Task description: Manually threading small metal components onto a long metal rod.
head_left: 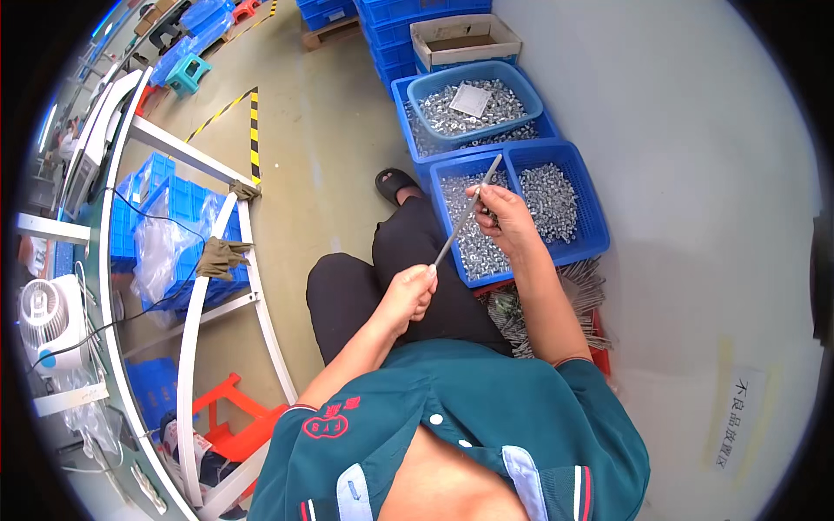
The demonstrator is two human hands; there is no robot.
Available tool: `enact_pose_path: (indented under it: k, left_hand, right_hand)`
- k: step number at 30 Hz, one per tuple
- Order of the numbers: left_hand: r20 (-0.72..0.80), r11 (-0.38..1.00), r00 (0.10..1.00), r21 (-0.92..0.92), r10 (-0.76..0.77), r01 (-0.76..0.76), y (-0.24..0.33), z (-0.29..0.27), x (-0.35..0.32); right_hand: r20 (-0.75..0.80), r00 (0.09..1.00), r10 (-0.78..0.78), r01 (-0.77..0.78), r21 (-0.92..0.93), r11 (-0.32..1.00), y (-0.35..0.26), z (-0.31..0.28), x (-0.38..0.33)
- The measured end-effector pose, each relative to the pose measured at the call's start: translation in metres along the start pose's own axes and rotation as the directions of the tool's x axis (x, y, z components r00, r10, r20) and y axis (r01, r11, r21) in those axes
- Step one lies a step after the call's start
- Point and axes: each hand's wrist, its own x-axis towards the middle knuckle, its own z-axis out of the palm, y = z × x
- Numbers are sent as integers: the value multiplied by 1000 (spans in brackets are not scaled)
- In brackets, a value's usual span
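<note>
the left hand is closed around the lower end of a thin grey metal rod; the right hand pinches the same rod higher up, fingers curled about it; the rod slants up toward 1 o'clock, its tip over the blue plastic mesh basket of small shiny metal parts at 12 o'clock from the hands; beyond that, at 12 o'clock, a rounder blue basket holds more silvery parts with a white card on top; a bundle of loose metal rods lies on the floor at 4 o'clock of the right hand, partly hidden by the forearm; at 9 o'clock stands a white tubular frame with blue crates behind it.
</note>
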Motion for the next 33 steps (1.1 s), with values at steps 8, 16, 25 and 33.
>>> enact_pose_path:
  k: [8, 16, 25, 33]
  left_hand:
    - [-13, 986, 990, 89, 144, -142, 15, 1, 10]
    - [-73, 971, 978, 158, 194, -181, 5, -12, -5]
    - [-162, 901, 949, 391, 270, -190, -15, -35, -23]
    - [-135, 818, 928, 528, 346, -228, -19, -35, -22]
  right_hand:
    - [11, 981, 193, -193, 10, 981, -8, -18, -11]
    - [116, 986, 122, -159, 401, 902, 3, -41, 2]
    - [202, 974, 98, -204, 613, 763, -2, -40, 6]
    - [291, 952, 91, -266, 647, 715, -7, -34, 4]
